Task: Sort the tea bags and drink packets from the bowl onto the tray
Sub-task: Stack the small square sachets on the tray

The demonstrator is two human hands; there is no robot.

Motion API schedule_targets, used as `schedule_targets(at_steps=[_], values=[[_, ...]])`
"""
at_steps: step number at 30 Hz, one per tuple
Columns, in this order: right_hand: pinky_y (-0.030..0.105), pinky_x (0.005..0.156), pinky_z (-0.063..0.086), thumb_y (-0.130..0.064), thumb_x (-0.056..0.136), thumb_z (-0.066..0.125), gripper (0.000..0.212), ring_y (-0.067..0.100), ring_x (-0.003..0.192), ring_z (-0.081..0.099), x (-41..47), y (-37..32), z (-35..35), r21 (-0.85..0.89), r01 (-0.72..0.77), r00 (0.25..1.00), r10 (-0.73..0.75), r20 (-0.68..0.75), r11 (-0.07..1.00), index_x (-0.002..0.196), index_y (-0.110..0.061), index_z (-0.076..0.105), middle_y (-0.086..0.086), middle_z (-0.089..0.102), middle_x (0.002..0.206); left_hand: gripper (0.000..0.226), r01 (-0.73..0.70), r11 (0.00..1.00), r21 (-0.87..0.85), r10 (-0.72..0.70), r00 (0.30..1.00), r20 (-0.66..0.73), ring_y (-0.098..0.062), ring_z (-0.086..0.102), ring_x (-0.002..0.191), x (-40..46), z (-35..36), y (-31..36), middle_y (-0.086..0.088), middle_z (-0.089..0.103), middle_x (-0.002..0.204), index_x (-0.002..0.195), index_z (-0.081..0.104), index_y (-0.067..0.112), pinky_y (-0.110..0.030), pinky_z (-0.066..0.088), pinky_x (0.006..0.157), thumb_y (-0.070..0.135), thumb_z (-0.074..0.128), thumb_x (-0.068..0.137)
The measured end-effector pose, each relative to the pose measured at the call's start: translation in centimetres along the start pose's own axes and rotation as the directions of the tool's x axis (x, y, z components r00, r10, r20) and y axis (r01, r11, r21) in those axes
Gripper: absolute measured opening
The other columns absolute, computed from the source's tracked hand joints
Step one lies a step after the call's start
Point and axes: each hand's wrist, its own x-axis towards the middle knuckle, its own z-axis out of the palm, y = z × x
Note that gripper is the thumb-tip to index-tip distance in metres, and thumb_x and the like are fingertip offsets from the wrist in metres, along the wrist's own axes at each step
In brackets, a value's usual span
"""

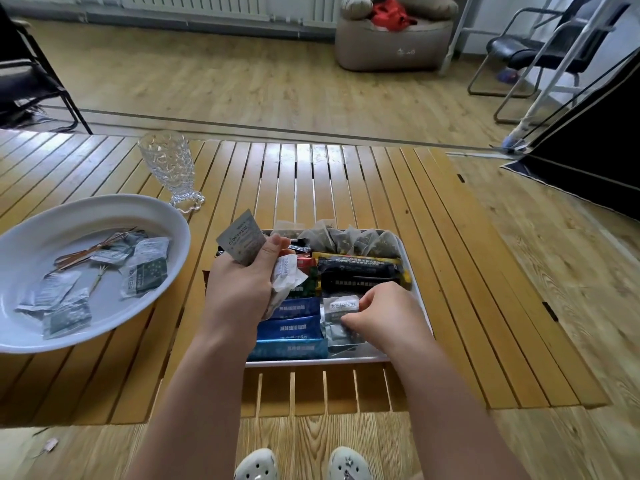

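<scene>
Both hands over tray (417, 271): left hand (239, 289) grip clutches packets (242, 242); right hand (384, 315) pinches sachet (337, 317); glass (169, 168) beside bowl (166, 216).

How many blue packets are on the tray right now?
3, stacked along the tray's near-left side: top, middle, nearest. The left hand may hide more.

One head-worn wide-angle view looks forward and steeply down from above a slatted wooden table (346, 188), close enough that both forearms enter from 6 o'clock. The tray (420, 289) sits near centre, slightly toward 6 o'clock; the white bowl (104, 216) lies at 9 o'clock, cut by the left edge. The floor stretches toward 12 o'clock, with a chair (533, 50) at 2 o'clock. The person's shoes (256, 464) show at the bottom edge.
</scene>
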Motion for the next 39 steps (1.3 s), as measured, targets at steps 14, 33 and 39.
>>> schedule_targets(at_steps=[14,33,39], values=[[0.023,0.050,0.038,-0.045,0.062,0.086,0.072,0.015,0.086,0.058,-1.2,-0.4,0.0,-0.111,-0.036,0.985,0.053,0.162,0.993,0.113,-0.019,0.042,-0.001,0.059,0.099,0.034,0.020,0.999,-0.037,-0.020,1.000,0.002,-0.005,0.048,0.033,-0.1,0.0,0.1,0.002,0.059,0.051,0.108,0.064,0.008,-0.017,0.034,0.030,0.037,0.056,0.094],[0.022,0.057,0.039,-0.044,0.069,0.082,0.066,0.014,0.085,0.052,-1.0,-0.4,0.0,-0.034,0.009,0.999,-0.008,0.038,0.999,0.115,-0.024,0.038,-0.005,0.054,0.097,0.031,0.035,0.998,-0.052,-0.035,0.999,-0.009,-0.004,0.053,0.037,0.2,-0.3,-0.2,-0.008,0.067,0.072,0.106,0.069,0.012,-0.015,0.036,0.031,0.038,0.058,0.094],[0.023,0.054,0.038,-0.034,0.082,0.073,0.036,0.014,0.083,0.053,-0.5,-0.2,0.2,-0.038,0.019,1.000,-0.019,-0.023,0.999,0.108,-0.023,0.051,-0.004,0.056,0.093,0.032,0.021,0.999,-0.033,-0.021,1.000,-0.012,-0.004,0.052,0.036,0.2,-0.3,-0.3,-0.012,0.065,0.075,0.108,0.067,0.010,-0.015,0.035,0.031,0.038,0.057,0.094]])
